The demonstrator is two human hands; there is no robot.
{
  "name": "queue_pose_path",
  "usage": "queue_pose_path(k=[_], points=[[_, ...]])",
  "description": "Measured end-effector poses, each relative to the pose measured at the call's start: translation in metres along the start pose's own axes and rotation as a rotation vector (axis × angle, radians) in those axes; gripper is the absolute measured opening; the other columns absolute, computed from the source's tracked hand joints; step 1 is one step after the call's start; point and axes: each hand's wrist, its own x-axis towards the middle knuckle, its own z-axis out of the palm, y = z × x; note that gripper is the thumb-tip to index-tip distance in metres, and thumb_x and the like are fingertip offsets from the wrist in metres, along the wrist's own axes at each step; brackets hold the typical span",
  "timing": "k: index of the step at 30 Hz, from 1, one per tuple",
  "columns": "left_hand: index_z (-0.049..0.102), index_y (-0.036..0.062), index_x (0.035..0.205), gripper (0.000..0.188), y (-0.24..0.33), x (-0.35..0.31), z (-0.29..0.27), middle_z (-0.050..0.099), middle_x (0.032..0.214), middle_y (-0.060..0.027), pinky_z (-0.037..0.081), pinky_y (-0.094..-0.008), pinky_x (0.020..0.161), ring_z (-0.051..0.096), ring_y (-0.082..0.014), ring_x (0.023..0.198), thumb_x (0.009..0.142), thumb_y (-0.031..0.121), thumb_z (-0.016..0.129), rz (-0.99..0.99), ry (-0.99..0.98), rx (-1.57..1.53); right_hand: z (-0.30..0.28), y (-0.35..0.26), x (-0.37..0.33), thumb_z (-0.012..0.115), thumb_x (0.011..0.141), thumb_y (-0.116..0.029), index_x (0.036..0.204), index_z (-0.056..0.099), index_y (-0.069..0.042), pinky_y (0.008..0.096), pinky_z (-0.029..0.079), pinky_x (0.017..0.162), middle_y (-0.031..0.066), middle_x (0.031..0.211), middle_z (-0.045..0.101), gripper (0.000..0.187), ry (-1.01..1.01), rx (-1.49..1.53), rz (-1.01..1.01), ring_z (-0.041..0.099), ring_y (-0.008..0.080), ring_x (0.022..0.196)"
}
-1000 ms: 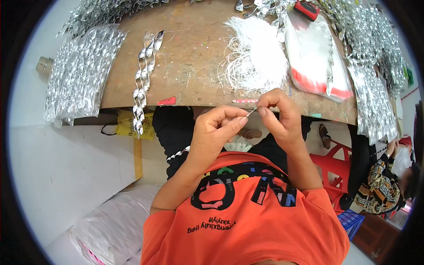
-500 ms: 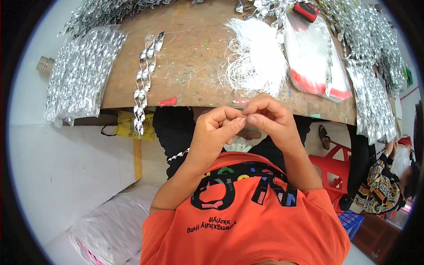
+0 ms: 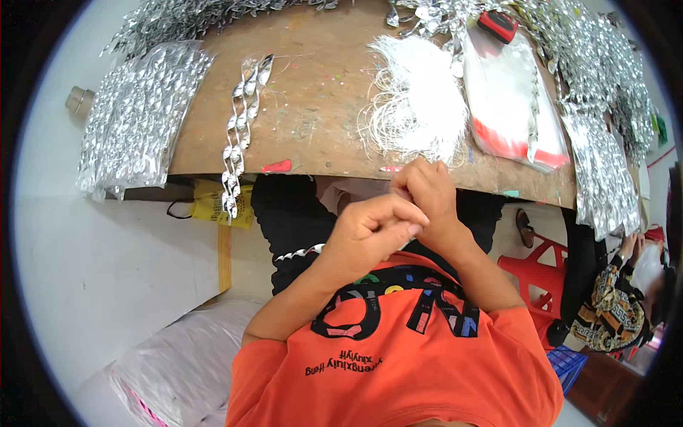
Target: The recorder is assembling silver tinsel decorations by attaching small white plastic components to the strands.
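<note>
My left hand [image 3: 376, 231] is closed in a pinch in front of my lap. My right hand [image 3: 432, 196], curled with its fingers together, is just beyond it and touches or nearly touches it. Whatever is between the fingers is hidden or too small to name. A silver twisted strip [image 3: 299, 252] lies across my thigh and disappears behind my left wrist; whether the hand holds its far end I cannot tell. More twisted silver strips [image 3: 240, 132] hang over the table edge at the left. White strings [image 3: 427, 99] lie in a loose bundle beyond my right hand.
Bagged silver spirals [image 3: 142, 117] overhang the table [image 3: 313, 92] at the left, with more [image 3: 601, 164] at the right. Clear bags [image 3: 512, 99] lie under a red-and-black tape measure [image 3: 497, 26]. A red stool [image 3: 533, 274] and another person [image 3: 612, 309] are at the right.
My hands have gone from fingertips meeting side by side to overlapping, the left lower and nearer, the right curled beyond it. The view has shifted slightly.
</note>
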Motion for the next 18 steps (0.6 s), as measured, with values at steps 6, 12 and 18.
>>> queue_pose_path(k=[6, 12, 18], points=[[0.043, 0.0018, 0.128, 0.043, -0.009, 0.005, -0.014, 0.058, 0.106, -0.0085, 0.043, -0.0265, 0.084, 0.055, -0.0138, 0.099, 0.086, 0.004, 0.053, -0.032, -0.145, -0.081, -0.035, 0.025, 0.01, 0.049, 0.087, -0.007, 0.086, 0.052, -0.004, 0.0232, 0.036, 0.063, -0.0001, 0.077, 0.047, 0.004, 0.29, 0.415, 0.469, 0.042, 0.0088, 0.067], [0.052, 0.0007, 0.12, 0.036, -0.024, -0.004, -0.038, 0.061, 0.1, -0.0065, 0.047, -0.0234, 0.075, 0.059, -0.0105, 0.084, 0.084, 0.006, 0.057, -0.15, 0.052, 0.167, -0.061, 0.062, 0.01, 0.05, 0.089, -0.009, 0.093, 0.054, -0.003, 0.0213, 0.038, 0.068, 0.0006, 0.082, 0.051, 0.009, 0.541, 0.611, 0.519, 0.046, 0.0077, 0.073], [0.059, 0.0, 0.108, 0.031, 0.033, 0.024, -0.12, 0.056, 0.075, -0.0011, 0.041, -0.0227, 0.058, 0.048, -0.0066, 0.065, 0.079, 0.012, 0.056, 0.164, 0.75, 0.666, -0.035, 0.071, -0.013, 0.052, 0.089, -0.006, 0.104, 0.054, 0.0, 0.0207, 0.039, 0.074, 0.0014, 0.092, 0.055, 0.016, 0.416, 0.488, 0.436, 0.049, 0.0071, 0.078]])
